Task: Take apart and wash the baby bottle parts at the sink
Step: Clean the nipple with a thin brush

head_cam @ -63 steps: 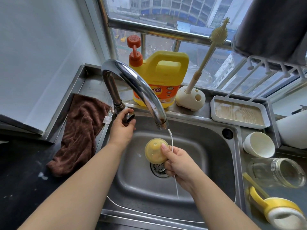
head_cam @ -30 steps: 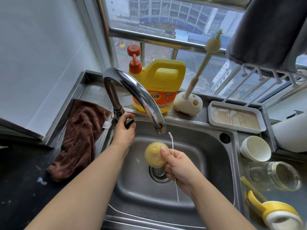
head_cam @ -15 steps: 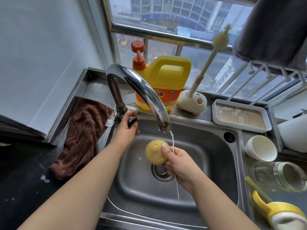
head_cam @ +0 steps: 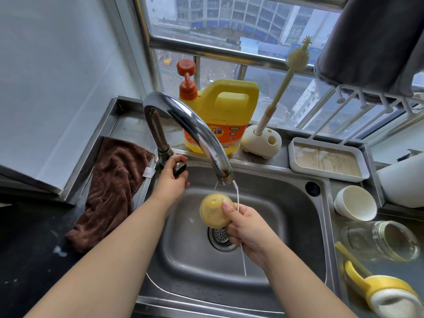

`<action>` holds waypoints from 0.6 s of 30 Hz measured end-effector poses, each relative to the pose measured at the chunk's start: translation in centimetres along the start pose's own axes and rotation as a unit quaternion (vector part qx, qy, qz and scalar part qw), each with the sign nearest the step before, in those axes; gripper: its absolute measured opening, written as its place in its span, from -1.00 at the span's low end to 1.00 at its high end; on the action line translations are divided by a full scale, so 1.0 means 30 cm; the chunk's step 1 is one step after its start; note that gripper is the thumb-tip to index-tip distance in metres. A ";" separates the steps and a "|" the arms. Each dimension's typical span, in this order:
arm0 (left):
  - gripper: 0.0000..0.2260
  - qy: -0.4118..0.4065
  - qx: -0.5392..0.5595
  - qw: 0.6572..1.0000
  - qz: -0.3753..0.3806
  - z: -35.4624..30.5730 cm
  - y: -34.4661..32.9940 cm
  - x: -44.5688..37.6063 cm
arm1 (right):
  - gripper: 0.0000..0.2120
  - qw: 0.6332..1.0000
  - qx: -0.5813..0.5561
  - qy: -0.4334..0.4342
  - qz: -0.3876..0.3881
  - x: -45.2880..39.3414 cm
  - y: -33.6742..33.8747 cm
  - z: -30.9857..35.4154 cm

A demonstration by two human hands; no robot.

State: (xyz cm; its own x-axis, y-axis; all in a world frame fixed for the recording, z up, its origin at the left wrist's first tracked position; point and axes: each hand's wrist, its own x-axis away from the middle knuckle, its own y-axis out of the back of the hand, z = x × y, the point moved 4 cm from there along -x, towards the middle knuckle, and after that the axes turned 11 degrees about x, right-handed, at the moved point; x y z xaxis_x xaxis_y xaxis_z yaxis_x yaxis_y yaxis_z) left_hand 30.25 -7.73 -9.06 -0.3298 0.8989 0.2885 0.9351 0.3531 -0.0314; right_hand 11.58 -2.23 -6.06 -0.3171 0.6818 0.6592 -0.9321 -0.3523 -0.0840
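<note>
Below both hands spreads the stainless steel sink (head_cam: 286,226), its drain strainer (head_cam: 221,237) just under the right hand's knuckles. Arching over from the left hand to a spot directly above the right hand is the chrome faucet (head_cam: 195,129). Behind it, beyond both hands, stands a yellow detergent jug (head_cam: 220,113) with an orange pump. The left hand (head_cam: 171,180) is curled round the faucet handle (head_cam: 180,168) at the base of the spout. The right hand (head_cam: 246,228) grasps a yellow domed bottle part (head_cam: 213,213), thumb across its face, the piece jutting left of the palm under the spout. The same hand pinches a thin white straw brush (head_cam: 242,255), which runs up past the fingers toward the spout and down below the wrist.
</note>
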 end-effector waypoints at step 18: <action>-0.69 0.004 0.030 0.997 -0.067 -0.007 -0.020 0.026 | -0.80 1.000 -0.001 0.015 0.003 0.024 -0.001 0.004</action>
State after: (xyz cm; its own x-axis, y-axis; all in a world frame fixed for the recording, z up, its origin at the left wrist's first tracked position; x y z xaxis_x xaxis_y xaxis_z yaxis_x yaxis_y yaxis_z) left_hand 29.47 -7.29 -8.62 -0.4500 0.8406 0.3016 0.8732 0.4849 -0.0486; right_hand 11.40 -1.80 -5.49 -0.3285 0.6986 0.6356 -0.9302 -0.3559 -0.0895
